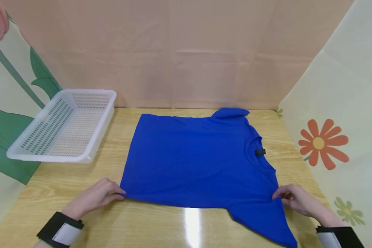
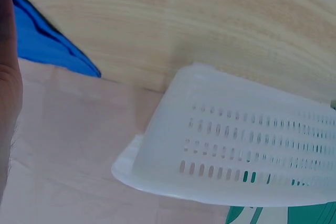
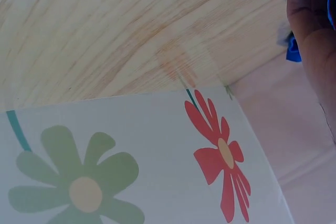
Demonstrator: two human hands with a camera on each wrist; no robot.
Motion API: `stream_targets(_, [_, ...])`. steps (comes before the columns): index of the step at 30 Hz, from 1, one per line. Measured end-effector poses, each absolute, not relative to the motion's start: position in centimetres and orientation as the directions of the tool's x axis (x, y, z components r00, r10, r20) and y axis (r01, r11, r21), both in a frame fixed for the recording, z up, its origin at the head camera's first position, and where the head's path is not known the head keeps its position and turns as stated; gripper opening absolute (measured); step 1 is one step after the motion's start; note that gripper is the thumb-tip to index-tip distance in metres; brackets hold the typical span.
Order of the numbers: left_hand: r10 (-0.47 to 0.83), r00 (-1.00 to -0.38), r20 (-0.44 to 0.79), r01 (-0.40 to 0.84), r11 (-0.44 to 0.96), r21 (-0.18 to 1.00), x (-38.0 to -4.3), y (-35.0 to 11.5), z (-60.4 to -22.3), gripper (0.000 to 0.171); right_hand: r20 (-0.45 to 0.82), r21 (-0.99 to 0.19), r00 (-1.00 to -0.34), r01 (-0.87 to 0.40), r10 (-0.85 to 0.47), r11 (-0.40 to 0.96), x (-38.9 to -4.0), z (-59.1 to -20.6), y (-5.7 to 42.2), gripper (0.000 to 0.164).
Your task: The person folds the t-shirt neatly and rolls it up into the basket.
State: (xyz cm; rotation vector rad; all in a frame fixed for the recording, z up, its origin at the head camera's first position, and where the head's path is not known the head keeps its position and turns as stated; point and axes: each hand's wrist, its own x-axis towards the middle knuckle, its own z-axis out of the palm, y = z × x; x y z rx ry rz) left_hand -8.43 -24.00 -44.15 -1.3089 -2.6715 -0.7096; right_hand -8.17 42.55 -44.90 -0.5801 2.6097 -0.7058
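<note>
A blue T-shirt [image 1: 189, 158] lies spread sideways on the wooden table, its collar with a black tag toward the right. The far sleeve is bunched at the back edge, while the near sleeve hangs out toward the front right. My left hand [image 1: 96, 196] pinches the near corner of the hem. At the shoulder by the near sleeve, my right hand [image 1: 300, 201] pinches the fabric between thumb and fingers. The left wrist view catches only a strip of the shirt [image 2: 50, 40] beside the hand's edge. In the right wrist view, the right hand [image 3: 315, 40] shows at the upper right.
A white perforated plastic basket [image 1: 62, 127] stands at the table's back left. A pink sheet [image 1: 179, 55] rises behind the table [image 1: 152, 224]. Flower-printed panels [image 1: 344, 103] border both sides.
</note>
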Motion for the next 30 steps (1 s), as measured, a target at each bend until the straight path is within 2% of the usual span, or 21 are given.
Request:
stream_targets(3, [0.715,-0.664,0.220,0.733,0.564,0.379,-8.1,-24.1,-43.7,0.013,-0.206,-0.551,-0.843,-0.320,-0.497,0.771,-8.0,-45.0,42.8,0.018])
stream_targets(9, [0.702,-0.712,-0.021,0.573,0.598,0.561,-8.4,-23.8,-42.5,0.008,-0.133,-0.597,-0.825,-0.375,-0.549,0.709,-7.7,-45.1,43.8,0.017])
stream_targets(13, [0.672,-0.729,-0.131,0.468,0.629,0.620,-8.5,-23.7,-42.0,0.008,-0.142,-0.607,-0.824,-0.366,-0.548,0.706,-7.7,-44.7,44.3,0.014])
stream_targets(18, [0.671,-0.731,-0.126,0.441,0.606,0.663,-8.8,-24.0,-41.9,0.008,-0.197,-0.601,-0.831,-0.317,-0.520,0.734,-7.7,-44.1,44.4,0.012])
stream_targets(24, [0.685,-0.717,-0.131,0.376,0.538,0.755,-9.1,-24.7,-42.1,0.012,-0.124,-0.637,-0.825,-0.360,-0.551,0.682,-7.6,-44.0,44.6,0.016])
stream_targets(30, [0.677,-0.726,-0.116,0.331,0.493,0.805,-9.6,-25.2,-42.5,0.012,-0.099,-0.631,-0.862,-0.332,-0.498,0.701,-7.8,-43.5,44.3,0.015])
